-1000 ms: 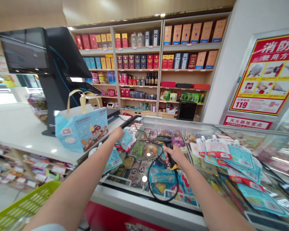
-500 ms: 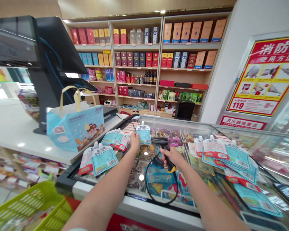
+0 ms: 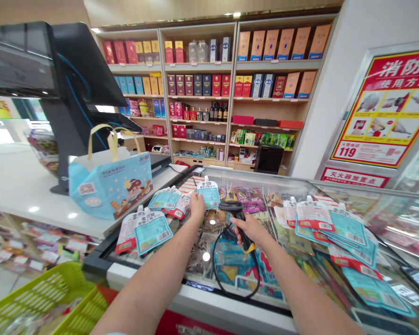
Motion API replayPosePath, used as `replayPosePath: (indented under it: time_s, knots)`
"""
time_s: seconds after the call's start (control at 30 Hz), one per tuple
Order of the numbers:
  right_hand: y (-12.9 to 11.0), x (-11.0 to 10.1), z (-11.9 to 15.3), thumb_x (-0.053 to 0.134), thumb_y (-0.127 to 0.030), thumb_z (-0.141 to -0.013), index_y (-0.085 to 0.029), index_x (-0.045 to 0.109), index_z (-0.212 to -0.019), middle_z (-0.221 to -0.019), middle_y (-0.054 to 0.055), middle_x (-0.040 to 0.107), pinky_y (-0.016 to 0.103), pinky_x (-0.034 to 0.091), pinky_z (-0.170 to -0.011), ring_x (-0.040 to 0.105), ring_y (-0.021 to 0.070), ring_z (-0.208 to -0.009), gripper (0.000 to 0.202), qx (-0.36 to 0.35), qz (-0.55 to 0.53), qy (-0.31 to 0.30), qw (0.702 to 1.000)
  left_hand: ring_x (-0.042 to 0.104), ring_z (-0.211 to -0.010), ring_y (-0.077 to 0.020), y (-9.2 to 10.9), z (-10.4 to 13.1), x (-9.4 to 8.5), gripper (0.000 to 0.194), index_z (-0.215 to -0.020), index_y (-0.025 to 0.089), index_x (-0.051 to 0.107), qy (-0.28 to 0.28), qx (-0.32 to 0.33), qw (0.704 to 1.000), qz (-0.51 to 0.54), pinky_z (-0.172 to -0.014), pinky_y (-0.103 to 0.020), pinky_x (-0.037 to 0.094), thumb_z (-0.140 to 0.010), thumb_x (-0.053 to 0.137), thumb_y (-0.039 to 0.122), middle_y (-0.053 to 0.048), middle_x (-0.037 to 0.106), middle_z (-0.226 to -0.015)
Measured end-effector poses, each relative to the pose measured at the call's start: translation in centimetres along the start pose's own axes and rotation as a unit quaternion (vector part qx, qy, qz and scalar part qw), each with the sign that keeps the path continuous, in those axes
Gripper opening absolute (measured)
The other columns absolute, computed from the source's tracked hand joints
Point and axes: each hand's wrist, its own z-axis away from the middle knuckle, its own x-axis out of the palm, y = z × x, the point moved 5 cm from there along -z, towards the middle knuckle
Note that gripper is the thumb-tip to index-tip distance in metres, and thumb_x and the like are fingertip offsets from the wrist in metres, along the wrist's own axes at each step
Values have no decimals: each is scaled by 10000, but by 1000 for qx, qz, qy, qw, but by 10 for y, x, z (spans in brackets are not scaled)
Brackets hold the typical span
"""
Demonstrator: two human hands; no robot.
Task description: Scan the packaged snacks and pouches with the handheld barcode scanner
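My left hand [image 3: 197, 205] is closed on the edge of a blue-and-white spouted drink pouch [image 3: 209, 194], held upright above the glass freezer top. Wrapped round the handle of a black barcode scanner [image 3: 238, 215] is my right hand [image 3: 250, 229]; the scanner's head points left toward the pouch. Its black cable [image 3: 214, 274] loops down over the glass. To the left lie several blue and red pouches [image 3: 152, 232], with another few [image 3: 165, 199] behind them. A larger overlapping group of pouches [image 3: 349, 228] is spread to the right of my right hand.
A blue paper bag [image 3: 110, 186] stands on the white counter [image 3: 7, 181] at left, beside a black checkout terminal [image 3: 80, 93]. Low at left is a green basket [image 3: 42, 293]. Packaged goods show through the freezer glass [image 3: 226, 260]. Shelves of boxes [image 3: 202, 86] stand behind.
The view has shifted very slightly. Both hands keep their holds, with the pouch and scanner in nearly the same places.
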Motion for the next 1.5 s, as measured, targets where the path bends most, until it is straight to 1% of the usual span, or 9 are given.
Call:
replayPosePath:
  time_s: [0.6,0.73,0.83,0.93,1.0,1.17,1.33,1.4,1.5]
  knots:
    - [3,2,-1,665,-388,-735,-204,464,-770,-475,-80,523,227,459,-368,466,87,-356,275,1,-2,6,1000,623,-860,-207,6,4,-3,151,-880,188,568,-11,9,999,-34,-769,-312,478,-852,433,249,-61,663,-865]
    - [2,-3,-1,684,-385,-734,-202,464,-732,-468,-68,529,231,465,-373,472,91,-357,287,6,-13,3,1000,623,-885,-216,14,6,-3,147,-860,185,561,-15,6,999,-45,-789,-319,473,-850,421,228,-76,661,-881]
    - [-3,-15,5,680,-396,-745,-200,454,-685,-450,-64,518,231,466,-383,467,88,-347,304,9,-25,12,1000,623,-890,-224,28,14,5,136,-841,181,561,-24,9,998,-58,-798,-325,466,-843,430,218,-84,660,-873]
    - [-10,-37,17,676,-384,-758,-196,458,-670,-444,-60,512,223,458,-380,467,86,-345,301,7,-43,41,998,623,-855,-212,49,29,28,124,-825,177,568,-39,26,998,-45,-779,-312,462,-834,451,216,-74,658,-846]
    - [-12,-57,28,680,-360,-761,-198,462,-700,-456,-63,521,224,460,-378,471,88,-349,278,4,-58,73,996,622,-818,-200,64,44,54,120,-812,170,572,-59,26,998,-14,-748,-301,464,-827,460,211,-66,655,-819]
    - [-7,-117,59,673,-352,-773,-208,458,-764,-473,-67,532,240,473,-383,478,98,-361,259,-13,-81,147,986,623,-752,-182,98,93,139,129,-822,149,599,-143,3,986,90,-691,-295,482,-806,481,200,-46,647,-755]
    - [-2,-175,100,690,-365,-765,-212,455,-768,-483,-63,530,253,470,-391,487,105,-359,281,-18,-93,223,970,654,-838,-199,141,156,215,162,-919,141,623,-217,22,967,129,-763,-316,497,-809,522,204,-78,691,-844]
    - [-1,-192,115,698,-368,-756,-222,444,-771,-485,-69,525,251,458,-385,488,108,-358,293,-26,-107,247,963,658,-914,-211,158,182,236,198,-979,140,621,-237,35,964,112,-824,-324,487,-828,501,183,-109,705,-939]
    - [2,-212,131,689,-373,-756,-230,432,-756,-477,-68,516,259,450,-379,491,118,-357,294,-36,-109,288,951,649,-1018,-253,173,218,257,299,-1116,136,596,-272,46,960,45,-906,-353,457,-830,512,163,-152,699,-1042]
